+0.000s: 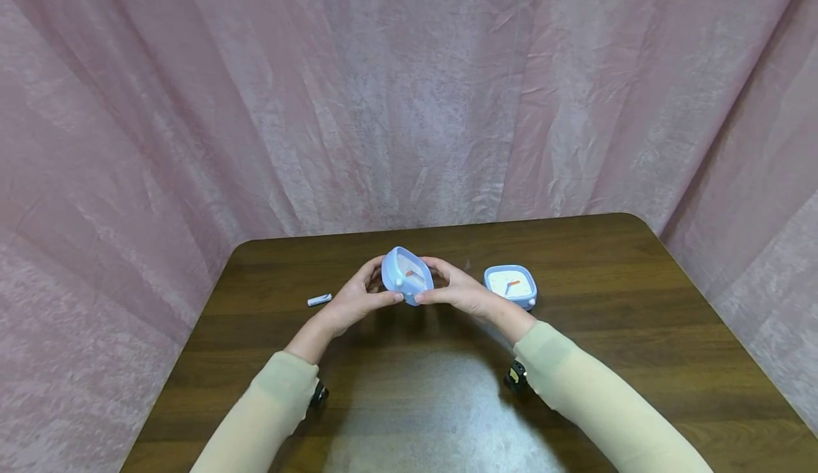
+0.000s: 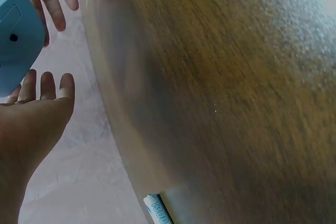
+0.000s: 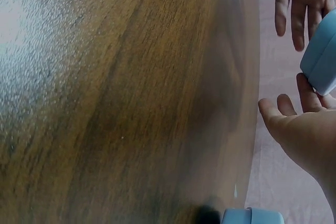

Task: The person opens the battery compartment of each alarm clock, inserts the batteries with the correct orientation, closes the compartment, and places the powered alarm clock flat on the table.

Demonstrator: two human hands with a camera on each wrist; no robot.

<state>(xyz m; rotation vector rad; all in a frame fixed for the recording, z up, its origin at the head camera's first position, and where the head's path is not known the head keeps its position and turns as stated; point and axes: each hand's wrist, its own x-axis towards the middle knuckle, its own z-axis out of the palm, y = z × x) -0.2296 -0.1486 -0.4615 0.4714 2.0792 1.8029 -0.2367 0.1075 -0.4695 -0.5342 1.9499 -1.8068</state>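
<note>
Both hands grip a light blue alarm clock (image 1: 407,275) above the middle of the table. It is tilted, its white dial turned partly to the right. My left hand (image 1: 358,301) holds one side, thumb on the lower edge; my right hand (image 1: 459,290) holds the other side the same way. In the left wrist view the clock's back (image 2: 23,45) shows a small dark hole and a panel outline. A second light blue alarm clock (image 1: 510,285) lies face up on the table, just beyond my right wrist. To the left of my left hand lies a white battery (image 1: 319,300), marked 1300 in the left wrist view.
The brown wooden table (image 1: 626,281) has rounded far corners. Pink curtains (image 1: 409,104) hang behind it and along both sides. A small dark device (image 1: 515,375) sits under my right wrist, and another (image 1: 318,395) at the left wrist.
</note>
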